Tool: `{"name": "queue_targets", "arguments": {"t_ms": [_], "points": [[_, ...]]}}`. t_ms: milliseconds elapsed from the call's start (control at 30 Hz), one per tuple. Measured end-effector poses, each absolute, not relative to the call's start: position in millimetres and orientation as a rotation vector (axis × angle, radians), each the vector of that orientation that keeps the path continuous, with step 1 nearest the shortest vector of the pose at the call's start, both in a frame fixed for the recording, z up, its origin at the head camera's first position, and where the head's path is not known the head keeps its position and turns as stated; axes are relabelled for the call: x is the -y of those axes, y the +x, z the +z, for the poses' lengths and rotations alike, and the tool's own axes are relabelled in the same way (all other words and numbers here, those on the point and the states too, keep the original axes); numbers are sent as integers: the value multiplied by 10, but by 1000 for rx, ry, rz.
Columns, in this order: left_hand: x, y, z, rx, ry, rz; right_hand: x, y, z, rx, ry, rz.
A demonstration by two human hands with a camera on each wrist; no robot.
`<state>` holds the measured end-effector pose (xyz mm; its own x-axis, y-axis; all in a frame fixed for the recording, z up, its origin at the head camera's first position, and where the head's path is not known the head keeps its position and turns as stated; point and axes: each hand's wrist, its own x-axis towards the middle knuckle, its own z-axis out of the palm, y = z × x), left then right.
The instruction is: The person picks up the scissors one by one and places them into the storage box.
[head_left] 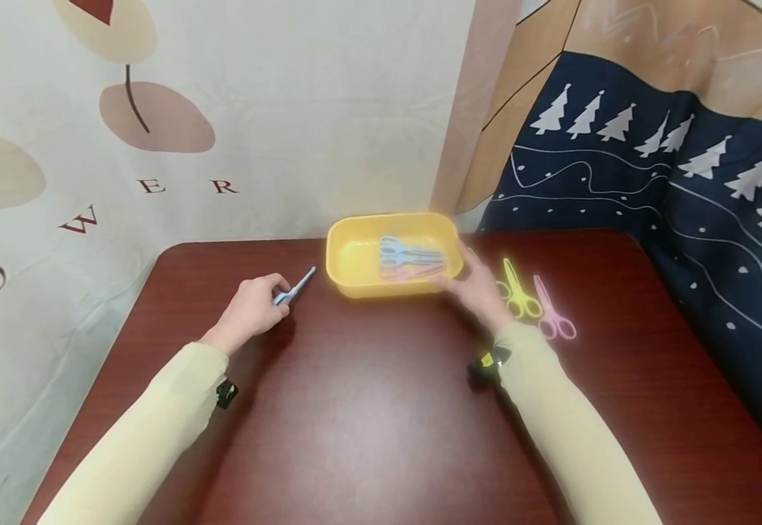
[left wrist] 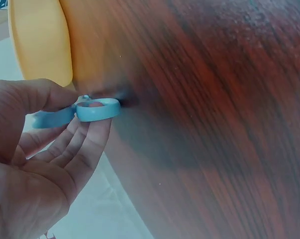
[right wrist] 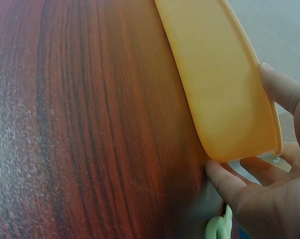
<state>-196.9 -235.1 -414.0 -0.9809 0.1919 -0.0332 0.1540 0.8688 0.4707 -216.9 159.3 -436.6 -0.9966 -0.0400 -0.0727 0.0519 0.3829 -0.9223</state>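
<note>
Bench [head_left: 367, 408]: dark red-brown, wood-grained; its surface runs broad between the two forearms, its side edges slanting inward to rounded far corners.

Sleeves [head_left: 138, 430], pale, a pair: both arms reach forward from the near side, well apart, a dark wrist device on each.

Left hand [head_left: 252, 306]: over the left part of the bench, thumb and fingers pinching one pair of blue scissors [head_left: 294, 290] by the handle loops. Blades point forward and right, toward the tray's left end, just short of it.

Right hand [head_left: 475, 288]: digits spread and bent round the right end of the yellow tray [head_left: 354, 266], gripping it, one tip at the rim, another low by the base.

Pink scissors [head_left: 549, 306]: flat on the bench, right of the right hand, blades away.

Yellow scissors [head_left: 517, 292]: between the pink pair and the right hand; another yellow loop shows partly behind the hand.

Scissors in the tray [head_left: 413, 257]: blue and pink, grouped toward the right; exact count unclear. The tray stands at the far edge.

Backdrop: pale lettered cloth [head_left: 328, 109], left; navy cloth with white trees [head_left: 591, 168], right.
</note>
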Motion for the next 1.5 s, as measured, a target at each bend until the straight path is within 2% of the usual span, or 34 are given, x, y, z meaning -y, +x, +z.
{"name": "queue_targets", "arguments": {"t_ms": [667,1500], "points": [[2422,-1997,-4028,-3047,162,804,-1593,-2163,-4366,-2556,2,-1681],[2397,-1977,-3569,-3190,189,876,-1598,-2176,-4368,-2548,-22,-1707]]}}
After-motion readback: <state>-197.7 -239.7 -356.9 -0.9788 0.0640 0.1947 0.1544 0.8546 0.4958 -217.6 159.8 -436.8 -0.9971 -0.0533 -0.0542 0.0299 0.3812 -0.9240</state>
